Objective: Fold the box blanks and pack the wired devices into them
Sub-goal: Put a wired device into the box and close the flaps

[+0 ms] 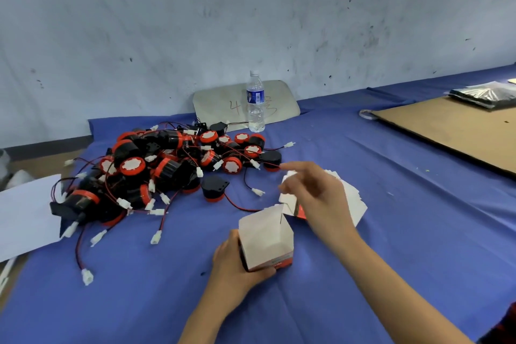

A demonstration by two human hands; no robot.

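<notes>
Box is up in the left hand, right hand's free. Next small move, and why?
Probably reach the right hand to the nearest device in the pile and bring it to the box. The left hand grips the box upright, its top looks open, and the right hand hovers above the flat blanks.

Packing workshop: blue-clothed bench [391,232], heaped wired devices [167,165].

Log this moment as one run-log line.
left hand: grips folded box | right hand: over box blanks, grasp unclear | wired devices: piled, unpacked
</notes>
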